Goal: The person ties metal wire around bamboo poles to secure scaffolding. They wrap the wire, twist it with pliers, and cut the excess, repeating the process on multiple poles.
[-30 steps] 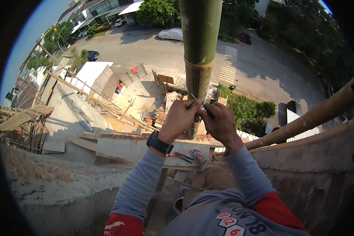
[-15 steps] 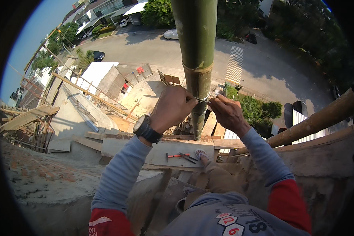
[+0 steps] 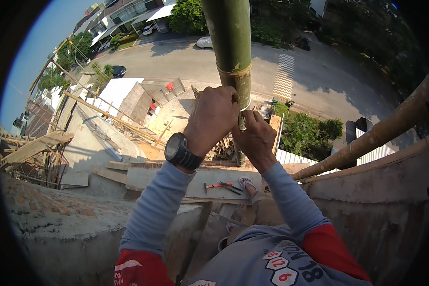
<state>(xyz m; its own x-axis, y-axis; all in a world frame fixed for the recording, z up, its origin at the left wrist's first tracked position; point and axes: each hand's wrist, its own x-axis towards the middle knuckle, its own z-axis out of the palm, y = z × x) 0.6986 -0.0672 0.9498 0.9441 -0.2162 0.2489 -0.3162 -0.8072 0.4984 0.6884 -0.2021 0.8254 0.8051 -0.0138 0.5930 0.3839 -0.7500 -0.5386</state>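
Note:
A thick green bamboo pole [image 3: 228, 35] rises upright in front of me, with a thin pale tie cord [image 3: 246, 107] looped round it below a joint. My left hand [image 3: 213, 117], a dark watch on its wrist, is closed against the pole's left side, its fingertips partly hidden. Just below the loop, my right hand [image 3: 255, 137] pinches at the cord on the pole's front right. The two hands nearly touch; the cord's ends are mostly hidden by the fingers.
A red-handled hammer [image 3: 219, 185] and dark pincers [image 3: 230, 189] lie on the board [image 3: 193, 177] beside my sandalled foot [image 3: 247, 185]. A slanting bamboo pole [image 3: 367, 136] crosses at right. Beyond the edge, a street [image 3: 176, 59] lies far below. A rough wall [image 3: 71, 209] stands at left.
My hands have come closer together at the pole; the right moved left and slightly down, turning over. The cord ends stretched between them before are now mostly covered. The view has shifted slightly.

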